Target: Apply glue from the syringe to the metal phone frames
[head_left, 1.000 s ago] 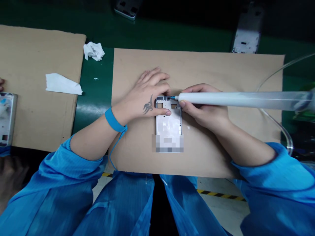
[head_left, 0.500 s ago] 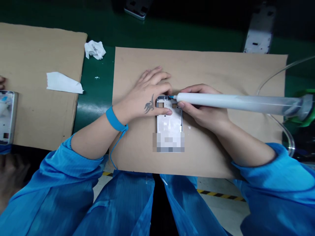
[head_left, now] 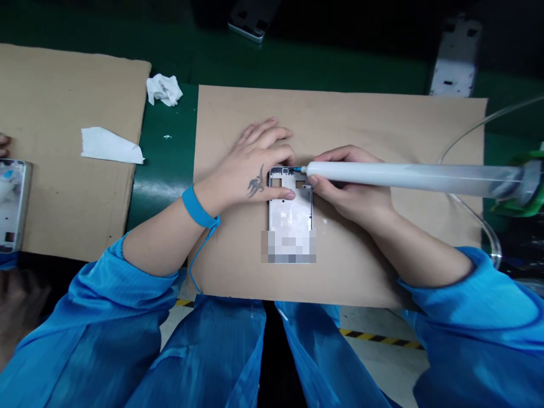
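A silvery phone frame [head_left: 297,212] lies on the cardboard sheet [head_left: 238,266] before me; a pixelated patch hides its lower end. My left hand [head_left: 259,164] grips its upper left part, the thumb across its face and the index finger at its top edge. My right hand [head_left: 357,187] is closed around a long dispensing syringe [head_left: 408,177] filled with white material. Its blue needle tip is at the frame's top edge, right of the middle. A blue wrist strap [head_left: 199,207] with a cord circles my left wrist.
Another phone frame [head_left: 457,59] lies at the back right, and one more [head_left: 253,20] at the back. Crumpled tissue [head_left: 165,89] and a white paper strip [head_left: 111,145] are to the left. Clear tubing [head_left: 467,127] loops at right. A co-worker's hand [head_left: 19,309] shows at far left.
The syringe tip has shifted slightly right along the phone frame's top edge. Both hands keep their holds. The whole view has moved a little.
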A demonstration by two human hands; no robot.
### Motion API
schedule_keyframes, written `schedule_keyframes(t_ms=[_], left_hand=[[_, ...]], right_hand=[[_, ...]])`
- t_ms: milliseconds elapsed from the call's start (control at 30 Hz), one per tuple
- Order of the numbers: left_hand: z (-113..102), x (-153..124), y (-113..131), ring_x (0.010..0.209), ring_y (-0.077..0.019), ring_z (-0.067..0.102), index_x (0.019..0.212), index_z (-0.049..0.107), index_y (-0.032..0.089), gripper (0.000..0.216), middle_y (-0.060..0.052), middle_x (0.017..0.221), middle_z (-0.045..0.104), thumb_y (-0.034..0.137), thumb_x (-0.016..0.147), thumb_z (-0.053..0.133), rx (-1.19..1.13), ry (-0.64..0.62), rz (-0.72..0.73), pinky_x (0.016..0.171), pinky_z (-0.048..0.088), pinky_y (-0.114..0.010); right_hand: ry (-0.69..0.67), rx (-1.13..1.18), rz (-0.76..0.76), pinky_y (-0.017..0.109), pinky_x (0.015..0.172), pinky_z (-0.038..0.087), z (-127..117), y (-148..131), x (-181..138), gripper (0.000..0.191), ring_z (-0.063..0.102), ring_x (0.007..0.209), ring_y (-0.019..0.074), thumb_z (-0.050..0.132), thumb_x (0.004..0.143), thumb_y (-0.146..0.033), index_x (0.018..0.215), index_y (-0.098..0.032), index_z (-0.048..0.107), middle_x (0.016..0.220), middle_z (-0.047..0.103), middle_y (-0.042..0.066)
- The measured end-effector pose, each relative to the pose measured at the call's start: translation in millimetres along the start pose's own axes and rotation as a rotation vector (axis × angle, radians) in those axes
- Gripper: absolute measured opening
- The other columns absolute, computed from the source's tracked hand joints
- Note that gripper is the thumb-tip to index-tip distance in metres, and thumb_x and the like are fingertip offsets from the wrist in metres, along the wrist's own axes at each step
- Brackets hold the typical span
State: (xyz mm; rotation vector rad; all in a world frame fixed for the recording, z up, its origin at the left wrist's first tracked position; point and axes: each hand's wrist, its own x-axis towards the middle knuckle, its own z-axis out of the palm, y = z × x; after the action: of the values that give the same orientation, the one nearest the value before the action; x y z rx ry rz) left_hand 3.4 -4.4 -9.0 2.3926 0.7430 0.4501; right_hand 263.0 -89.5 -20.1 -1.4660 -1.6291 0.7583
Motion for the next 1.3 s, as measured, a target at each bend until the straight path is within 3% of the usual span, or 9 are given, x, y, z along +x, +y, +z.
schedule_keyframes(t_ms=[267, 433, 567, 700, 867, 967, 1033, 1133, 1300], left_hand=[[-5.2, 1.4, -14.3, 0.159, -0.0446, 0.055, 0.133, 0.074, 0.019, 0.085, -0.021, 0.156, 0.069, 0.093, 0.093, 0.071, 0.025, 0.106, 0.056, 0.135, 0.043, -0.064], [-21.2, 0.1, -40.9, 0.151, -0.0378, 0.062, 0.141, 0.075, 0.014, 0.061, -0.022, 0.153, 0.070, 0.065, 0.114, 0.057, 0.200, 0.278, -0.125, 0.134, 0.046, -0.055], [-24.5, -2.9, -38.6, 0.177, -0.0499, 0.028, 0.168, 0.062, 0.017, 0.071, -0.021, 0.185, 0.042, 0.059, 0.111, 0.066, 0.358, 0.099, -0.286, 0.145, 0.022, -0.068], [-25.1, -5.6, -23.4, 0.181, -0.0504, 0.010, 0.180, 0.045, 0.019, 0.070, -0.019, 0.193, 0.022, 0.051, 0.118, 0.050, 0.411, -0.059, -0.351, 0.146, 0.011, -0.069], [-25.9, -9.5, -16.8, 0.180, -0.0522, 0.007, 0.181, 0.042, 0.016, 0.079, -0.022, 0.193, 0.019, 0.057, 0.115, 0.055, 0.413, -0.053, -0.349, 0.146, 0.008, -0.071], [-24.8, -11.5, -15.8, 0.180, -0.0523, 0.010, 0.181, 0.044, 0.017, 0.079, -0.021, 0.192, 0.020, 0.058, 0.114, 0.056, 0.420, -0.045, -0.348, 0.146, 0.009, -0.072], [-24.5, -12.3, -14.4, 0.180, -0.0515, 0.010, 0.181, 0.043, 0.018, 0.079, -0.021, 0.193, 0.021, 0.058, 0.114, 0.055, 0.426, -0.045, -0.344, 0.146, 0.010, -0.071], [-25.6, -12.9, -12.4, 0.180, -0.0517, 0.012, 0.180, 0.045, 0.016, 0.078, -0.023, 0.192, 0.021, 0.059, 0.115, 0.054, 0.444, -0.045, -0.343, 0.146, 0.011, -0.071], [-27.5, -13.7, -12.1, 0.180, -0.0516, 0.013, 0.176, 0.051, 0.015, 0.076, -0.022, 0.192, 0.023, 0.060, 0.115, 0.054, 0.462, -0.056, -0.348, 0.146, 0.013, -0.071]], right_hand=[[0.019, 0.294, -0.095, 0.037, 0.046, 0.061, -3.0, 14.5, -11.3, 0.044, 0.070, 0.051, 0.0202, 0.074, 0.101, -0.073, 0.117, -0.032, 0.068, 0.078, 0.078, 0.000], [-0.105, -0.070, -0.371, 0.049, 0.083, 0.076, 1.2, 12.8, -14.5, 0.049, 0.086, 0.087, 0.0280, 0.059, 0.113, -0.064, 0.147, -0.030, 0.067, 0.100, 0.088, 0.008], [-0.112, -0.290, -0.434, 0.052, 0.100, 0.073, 6.0, 12.8, -8.6, 0.039, 0.085, 0.108, 0.0304, 0.065, 0.112, -0.052, 0.142, -0.030, 0.074, 0.113, 0.088, 0.010], [0.026, -0.476, -0.288, 0.062, 0.099, 0.071, -17.0, 32.1, 44.8, 0.048, 0.084, 0.103, 0.0380, 0.067, 0.106, -0.051, 0.146, -0.025, 0.078, 0.114, 0.084, 0.017], [0.189, -0.541, -0.088, 0.070, 0.107, 0.065, -43.3, 48.1, 135.2, 0.059, 0.082, 0.116, 0.0451, 0.069, 0.100, -0.048, 0.154, -0.024, 0.072, 0.121, 0.085, 0.017], [0.113, -0.448, -0.225, 0.064, 0.119, 0.060, -12.1, 35.5, 158.3, 0.058, 0.078, 0.131, 0.0402, 0.062, 0.105, -0.045, 0.161, -0.026, 0.064, 0.139, 0.082, 0.015], [-0.069, -0.468, -0.324, 0.060, 0.128, 0.054, 21.5, 20.2, 167.7, 0.057, 0.073, 0.143, 0.0392, 0.063, 0.105, -0.039, 0.159, -0.021, 0.066, 0.149, 0.078, 0.018], [-0.138, -0.500, -0.335, 0.058, 0.134, 0.046, 60.9, -1.9, 188.0, 0.061, 0.063, 0.155, 0.0398, 0.058, 0.107, -0.031, 0.164, -0.011, 0.060, 0.161, 0.069, 0.025], [-0.083, -0.524, -0.158, 0.061, 0.113, 0.059, 64.8, -8.7, 208.1, 0.067, 0.074, 0.126, 0.0441, 0.063, 0.107, -0.042, 0.166, -0.014, 0.053, 0.139, 0.078, 0.026]])
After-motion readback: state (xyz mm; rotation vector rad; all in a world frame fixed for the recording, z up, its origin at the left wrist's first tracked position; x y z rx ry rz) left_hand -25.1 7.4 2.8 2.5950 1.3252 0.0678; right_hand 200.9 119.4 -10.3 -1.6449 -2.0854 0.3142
